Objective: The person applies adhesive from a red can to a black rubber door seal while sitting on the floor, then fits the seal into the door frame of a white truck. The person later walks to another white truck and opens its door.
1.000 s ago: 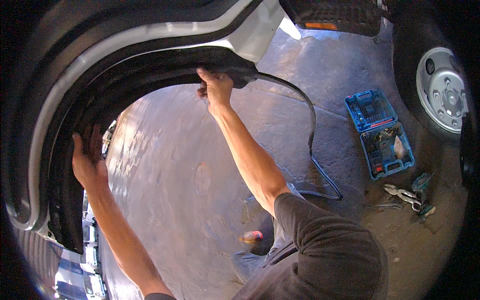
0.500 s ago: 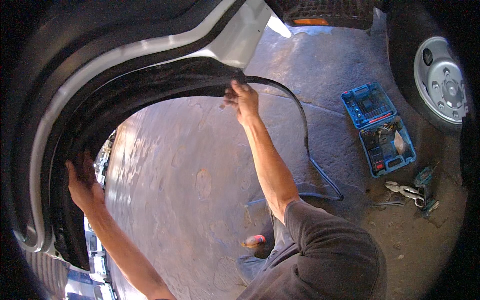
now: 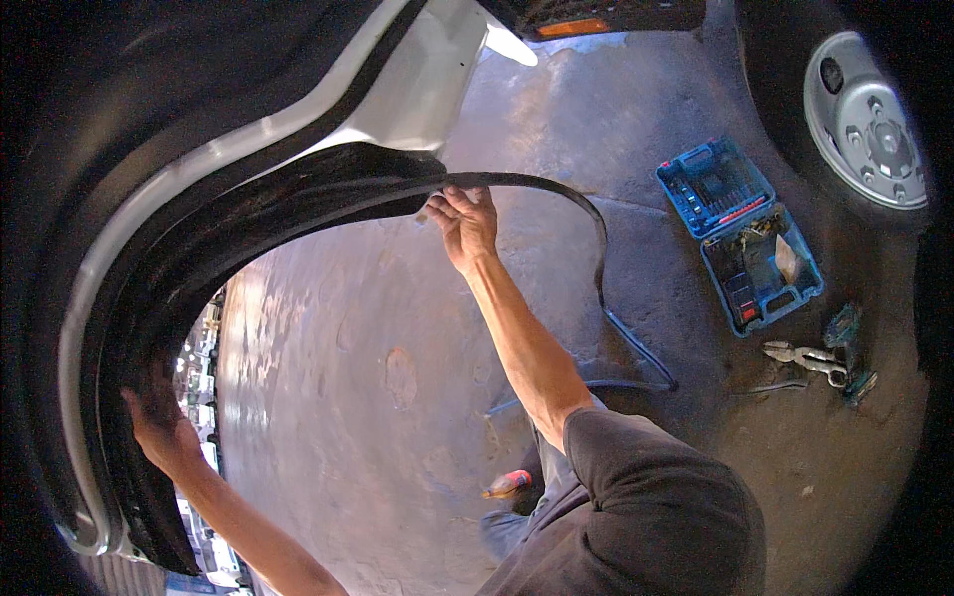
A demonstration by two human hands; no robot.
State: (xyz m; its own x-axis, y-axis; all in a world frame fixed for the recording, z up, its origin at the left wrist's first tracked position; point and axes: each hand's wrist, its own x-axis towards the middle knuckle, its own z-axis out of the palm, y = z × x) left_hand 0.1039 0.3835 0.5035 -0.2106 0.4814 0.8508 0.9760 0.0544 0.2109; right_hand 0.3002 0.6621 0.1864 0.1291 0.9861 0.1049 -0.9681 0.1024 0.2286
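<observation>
A black wheel arch liner (image 3: 238, 223) curves along the inside of a vehicle's silver-grey fender edge (image 3: 214, 157). A long black rubber strip (image 3: 542, 185) runs along the liner's edge, then hangs free to the right in a loop down to the floor. My right hand (image 3: 467, 226) is at the liner's right end, its thumb and fingers closed on the strip from below. Lower on the left, my left hand (image 3: 164, 437) lies against the inner side of the liner, thumb apart; its fingertips are dim against the black surface.
On the concrete floor to the right lies an open blue tool case (image 3: 730, 233) with bits and tools. Below it are metal snips (image 3: 807, 358) and a teal power drill (image 3: 843, 338). A silver wheel (image 3: 874, 134) stands far right. A small red-capped bottle (image 3: 509, 484) lies by my leg.
My left hand has slid lower along the liner. My right hand, blurred before, is now steady with its fingers up against the strip. The whole view has shifted slightly.
</observation>
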